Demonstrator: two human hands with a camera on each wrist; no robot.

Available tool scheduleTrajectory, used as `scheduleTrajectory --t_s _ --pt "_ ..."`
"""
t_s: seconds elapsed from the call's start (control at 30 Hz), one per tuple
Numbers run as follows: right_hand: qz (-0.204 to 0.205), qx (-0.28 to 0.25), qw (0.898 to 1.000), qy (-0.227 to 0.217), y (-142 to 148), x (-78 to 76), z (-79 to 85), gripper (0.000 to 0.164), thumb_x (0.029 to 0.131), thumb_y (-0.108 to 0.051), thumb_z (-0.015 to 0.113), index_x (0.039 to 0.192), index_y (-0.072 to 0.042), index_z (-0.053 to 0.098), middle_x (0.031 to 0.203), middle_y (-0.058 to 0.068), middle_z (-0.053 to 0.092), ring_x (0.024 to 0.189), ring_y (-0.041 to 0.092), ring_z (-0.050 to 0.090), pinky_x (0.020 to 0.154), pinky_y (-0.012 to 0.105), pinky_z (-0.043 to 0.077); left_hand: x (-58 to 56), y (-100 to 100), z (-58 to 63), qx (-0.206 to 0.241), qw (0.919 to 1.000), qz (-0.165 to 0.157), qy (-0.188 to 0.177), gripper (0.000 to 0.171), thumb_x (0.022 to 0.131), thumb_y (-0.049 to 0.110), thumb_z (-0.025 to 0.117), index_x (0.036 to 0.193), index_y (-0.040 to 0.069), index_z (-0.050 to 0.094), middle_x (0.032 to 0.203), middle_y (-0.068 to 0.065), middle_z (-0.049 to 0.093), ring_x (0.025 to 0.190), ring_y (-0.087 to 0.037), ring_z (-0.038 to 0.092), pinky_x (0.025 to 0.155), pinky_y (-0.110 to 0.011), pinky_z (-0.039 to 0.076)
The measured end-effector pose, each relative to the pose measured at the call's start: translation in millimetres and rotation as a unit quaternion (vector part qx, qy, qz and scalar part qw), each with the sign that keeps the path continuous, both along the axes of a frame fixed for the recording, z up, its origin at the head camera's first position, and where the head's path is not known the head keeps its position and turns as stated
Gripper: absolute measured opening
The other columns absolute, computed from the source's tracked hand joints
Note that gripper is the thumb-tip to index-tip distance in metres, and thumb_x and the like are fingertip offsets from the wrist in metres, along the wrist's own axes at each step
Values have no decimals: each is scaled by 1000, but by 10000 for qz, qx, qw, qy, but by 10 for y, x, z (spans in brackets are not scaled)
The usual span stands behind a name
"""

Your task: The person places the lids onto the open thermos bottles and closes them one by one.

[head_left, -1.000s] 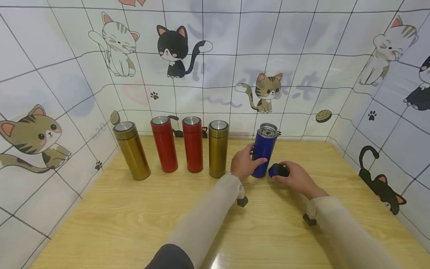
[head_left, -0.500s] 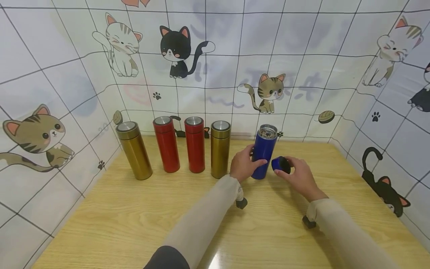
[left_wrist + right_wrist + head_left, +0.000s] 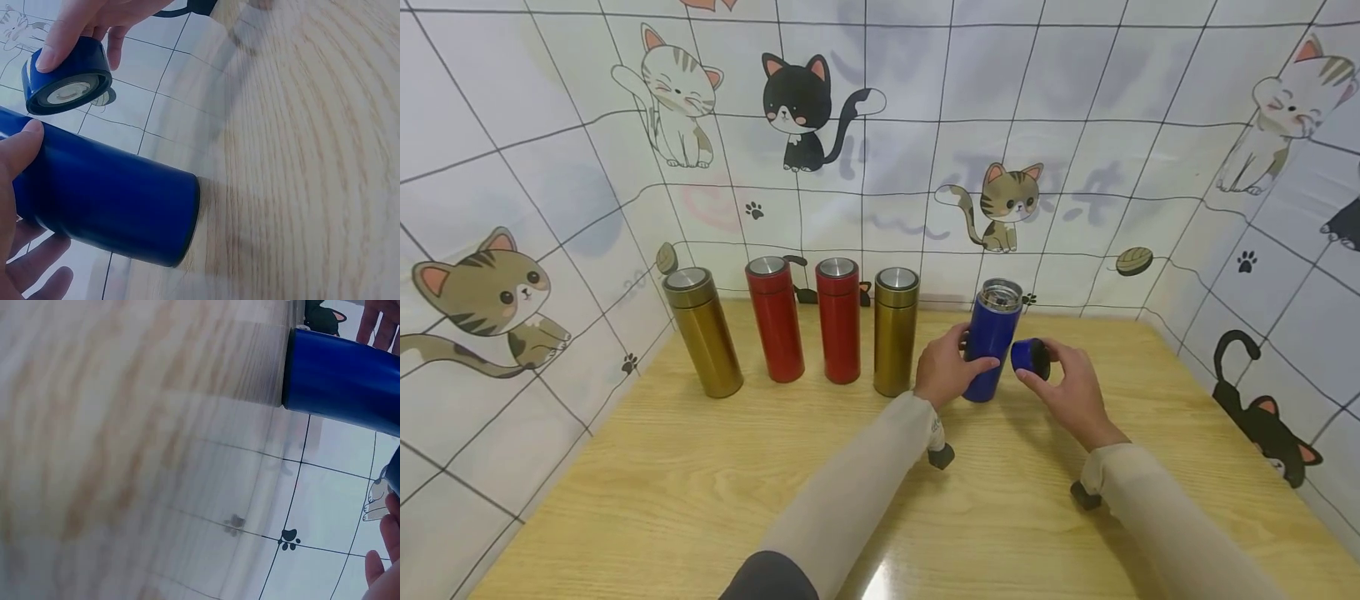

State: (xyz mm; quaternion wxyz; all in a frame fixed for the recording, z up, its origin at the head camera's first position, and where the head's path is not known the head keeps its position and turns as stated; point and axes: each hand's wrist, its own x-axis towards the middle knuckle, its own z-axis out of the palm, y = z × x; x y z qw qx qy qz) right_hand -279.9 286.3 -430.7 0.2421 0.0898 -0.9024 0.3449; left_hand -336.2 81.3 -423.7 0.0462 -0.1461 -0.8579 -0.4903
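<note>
A blue thermos bottle (image 3: 992, 333) stands upright on the table with its steel mouth uncovered. Thumb and fingers of my left hand (image 3: 943, 367) grip its body from the left. Just right of the bottle, my right hand (image 3: 1075, 387) pinches the blue lid (image 3: 1025, 358) by its rim, tilted on its side and lifted off the table. In the left wrist view the lid (image 3: 65, 78) shows its hollow underside, a small gap away from the bottle (image 3: 112, 187). The right wrist view catches only an edge of the lid (image 3: 394, 472) beside the bottle (image 3: 344, 378).
Left of the blue bottle stand a gold thermos (image 3: 895, 333), two red ones (image 3: 839, 325) (image 3: 777, 325), and another gold one (image 3: 706, 337), all with lids on. The wooden table (image 3: 700, 483) meets a wall covering (image 3: 910, 125) printed with cats behind and at both sides.
The lid rises off the table in my right hand and turns on its side, a little farther up and right. My left hand keeps its grip on the bottle.
</note>
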Motion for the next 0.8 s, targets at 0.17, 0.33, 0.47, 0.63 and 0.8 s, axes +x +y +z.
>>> scheduleTrajectory --t_s 0.17,0.33,0.47,0.63,0.8 --pt "58 -73 9993 374 -21 -1 13 62 87 -28 75 134 4 51 110 23 56 106 39 44 89 58 33 24 -19 8 35 10000 10 75 73 78 48 79 141 27 49 128 5 62 111 -18 62 90 -41 51" --pt "40 -106 9984 561 -43 -5 11 61 86 -27 75 133 4 52 109 23 56 105 38 44 88 57 33 46 -36 -1 69 9999 45 59 73 77 49 79 140 27 50 127 5 62 108 -14 62 90 -40 51" --pt "16 -193 9980 609 -55 2 3 61 87 -27 75 133 4 51 110 24 55 106 39 44 88 57 33 70 -44 3 77 9999 69 32 73 77 49 79 140 27 51 126 5 63 108 -14 62 90 -39 51" --pt "-58 -326 9968 729 -87 18 21 61 87 -28 75 135 2 51 111 22 56 106 38 44 89 57 33 105 -67 11 41 9999 57 96 72 77 50 78 140 26 51 126 5 63 108 -14 62 90 -39 51" --pt "-136 -625 9938 911 -174 46 69 61 86 -26 76 135 0 51 113 21 58 107 34 44 90 54 34 127 -85 20 -45 9999 62 112 73 77 51 78 140 27 51 126 5 63 108 -15 62 89 -39 51"
